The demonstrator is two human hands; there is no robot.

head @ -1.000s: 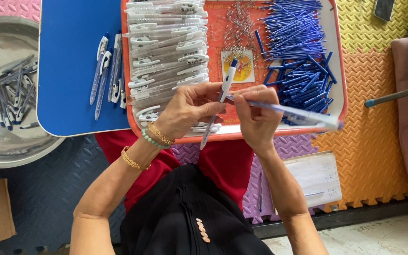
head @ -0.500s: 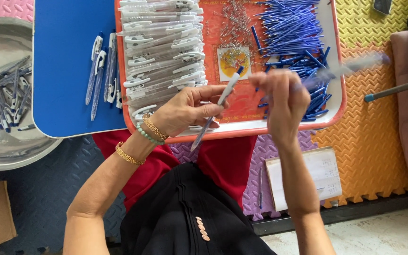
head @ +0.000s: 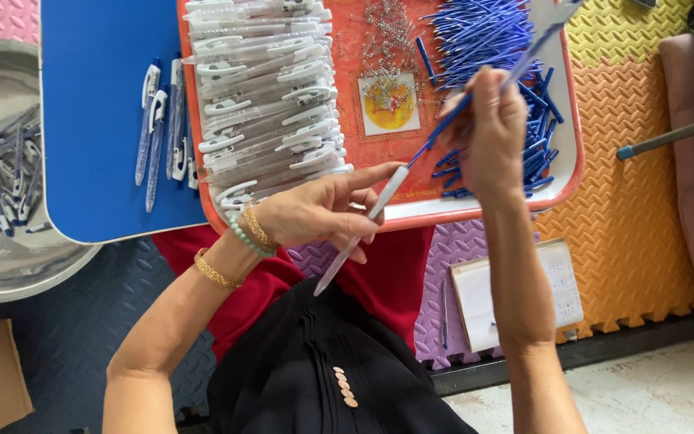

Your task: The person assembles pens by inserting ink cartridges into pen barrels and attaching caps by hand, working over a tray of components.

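Clear plastic pen barrel (head: 361,231) sits in the left hand (head: 315,215), tilted, tip toward 7 o'clock over the red lap, upper end toward 1 o'clock at the tray's front rim. Left fingers curl around the barrel; thumb extended along the top. Beaded bracelet and gold bangles on that wrist.

Right hand (head: 491,137) is closed on a thin blue refill (head: 443,128) that runs down to the barrel's upper end; whether the tip is already inside is too small to tell. A second clear barrel (head: 548,28) pokes out of the right fist toward 1 o'clock, blurred, its end cut off by the frame top.

Orange rectangular tray (head: 475,210): stacked clear barrels with white clips (head: 263,96) at 10 o'clock of the hands, heap of small metal springs (head: 387,36) at 12 o'clock, pile of blue refills (head: 479,32) partly hidden behind the right hand.

Blue table top (head: 94,120) carries a few finished pens (head: 162,120). Steel bowl (head: 10,249) at 9 o'clock, cropped by the left edge, holds dark parts I can't identify. Notepad (head: 524,293) on the foam mat at 4 o'clock.
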